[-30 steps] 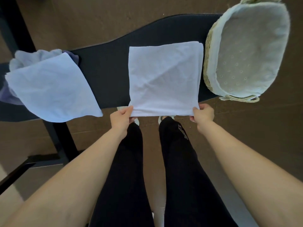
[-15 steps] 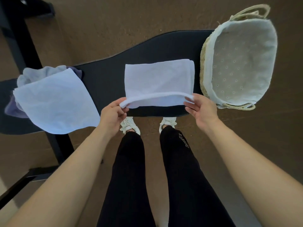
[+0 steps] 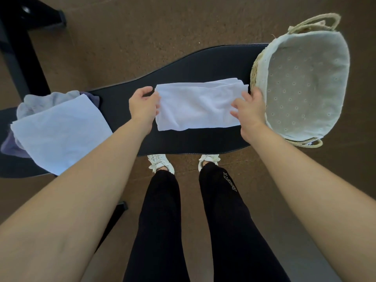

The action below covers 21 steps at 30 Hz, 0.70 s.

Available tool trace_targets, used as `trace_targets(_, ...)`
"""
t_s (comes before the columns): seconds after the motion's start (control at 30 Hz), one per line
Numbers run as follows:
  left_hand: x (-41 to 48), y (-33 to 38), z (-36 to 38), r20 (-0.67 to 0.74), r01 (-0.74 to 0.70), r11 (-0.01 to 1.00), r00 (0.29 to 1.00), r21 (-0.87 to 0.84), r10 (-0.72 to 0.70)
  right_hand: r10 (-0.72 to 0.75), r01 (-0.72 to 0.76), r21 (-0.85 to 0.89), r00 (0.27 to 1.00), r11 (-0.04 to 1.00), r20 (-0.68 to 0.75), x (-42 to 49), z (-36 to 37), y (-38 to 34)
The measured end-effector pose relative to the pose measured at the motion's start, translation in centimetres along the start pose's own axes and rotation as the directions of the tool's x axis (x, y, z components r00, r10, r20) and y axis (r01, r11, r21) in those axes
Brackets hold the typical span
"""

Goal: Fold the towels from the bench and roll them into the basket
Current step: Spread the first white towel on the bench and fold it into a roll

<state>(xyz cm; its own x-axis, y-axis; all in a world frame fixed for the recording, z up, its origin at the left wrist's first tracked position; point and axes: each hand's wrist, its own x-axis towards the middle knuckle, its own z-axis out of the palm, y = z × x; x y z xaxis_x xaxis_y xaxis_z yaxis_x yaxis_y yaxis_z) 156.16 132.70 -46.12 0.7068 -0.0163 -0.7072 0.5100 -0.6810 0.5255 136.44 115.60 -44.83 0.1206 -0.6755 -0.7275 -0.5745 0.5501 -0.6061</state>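
Pinching one end of the towel with my left hand, I rest my right hand on the other, fingers straight. It lies folded on the surface.

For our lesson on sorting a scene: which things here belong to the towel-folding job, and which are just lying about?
Part of the job:
- folded towel, with the left hand and right hand at its ends
- towel pile, still unfolded
- basket, nothing in it yet
- bench

Just lying about:
- black frame on the floor
- white shoes
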Motion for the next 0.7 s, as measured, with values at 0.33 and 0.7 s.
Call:
trace_targets(0.33,-2.5,-6.7,-1.4,0.193,-0.195,0.918,0.972,0.344,0.134,-0.272,0.664,-0.678,0.748,0.314,0.606,-0.8,2.4,4.0)
trace_targets(0.7,-0.9,-8.3,-2.9,0.145,-0.120,0.892,0.987,0.437,0.062,-0.182,0.666,-0.736,0.744,0.122,0.643,0.0,4.4,2.6)
